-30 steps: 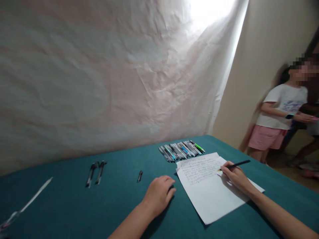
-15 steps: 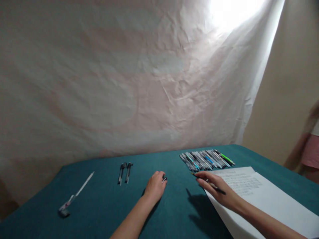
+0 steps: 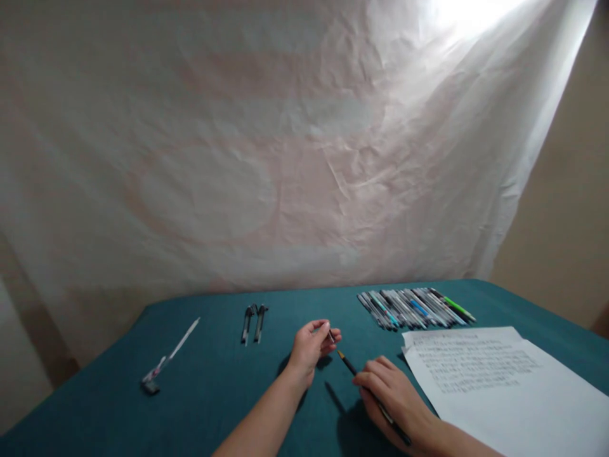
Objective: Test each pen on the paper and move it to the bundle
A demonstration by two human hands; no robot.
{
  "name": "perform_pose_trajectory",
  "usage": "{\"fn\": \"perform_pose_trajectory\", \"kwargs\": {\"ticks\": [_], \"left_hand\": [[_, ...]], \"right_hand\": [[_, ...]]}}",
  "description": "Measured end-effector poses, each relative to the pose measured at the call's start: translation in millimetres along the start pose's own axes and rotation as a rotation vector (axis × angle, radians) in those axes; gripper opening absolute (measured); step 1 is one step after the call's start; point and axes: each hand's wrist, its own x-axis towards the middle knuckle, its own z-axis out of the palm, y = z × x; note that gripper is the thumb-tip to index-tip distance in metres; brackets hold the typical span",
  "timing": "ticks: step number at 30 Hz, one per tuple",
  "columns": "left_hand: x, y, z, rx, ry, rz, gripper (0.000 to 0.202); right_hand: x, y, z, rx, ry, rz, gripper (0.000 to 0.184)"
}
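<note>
My right hand [image 3: 392, 397] is closed around a slim black pen [image 3: 349, 365] with a yellowish tip. The pen slants up and left, its tip just short of my left hand [image 3: 314, 346]. Between the thumb and fingers of that hand is a small dark piece [image 3: 332, 336], which looks like a pen cap, though the fingers partly cover it. Tip and dark piece are close together; whether they touch is hard to tell. Both hands are over the green tablecloth [image 3: 304, 304], left of the written sheet of paper [image 3: 514, 406].
Several pens and markers [image 3: 416, 309] lie in a row at the back right, behind the paper. Two dark pens [image 3: 254, 324] lie side by side left of centre. Farther left lies a white stick-like item [image 3: 183, 339] with a dark end. A pale sheet [image 3: 266, 158] hangs behind the table.
My right hand has come down and away from the paper's edge, bringing the pen tip toward my left hand. My left hand has turned, showing its thumb and fingers. The view has shifted right.
</note>
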Motion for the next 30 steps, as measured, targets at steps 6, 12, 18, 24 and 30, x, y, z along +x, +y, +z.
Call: {"fn": "perform_pose_trajectory", "kwargs": {"ticks": [6,12,18,24,30], "left_hand": [[-6,-4,4.0,-0.029,-0.012,-0.025,0.028],[-11,-3,8.2,-0.04,-0.028,-0.061,0.027],[-21,-5,19.6,-0.038,-0.065,-0.079,0.027],[-32,-7,30.4,-0.087,-0.091,-0.044,0.029],[-35,-11,33.8,-0.093,-0.103,-0.036,0.032]], "right_hand": [[-1,-1,-2,0.016,0.021,0.02,0.02],[0,0,-3,0.016,0.015,0.03,0.021],[0,2,-3,-0.043,-0.019,0.049,0.02],[-5,10,7,-0.117,0.035,0.007,0.015],[-5,8,7,-0.125,0.015,0.006,0.014]]}}
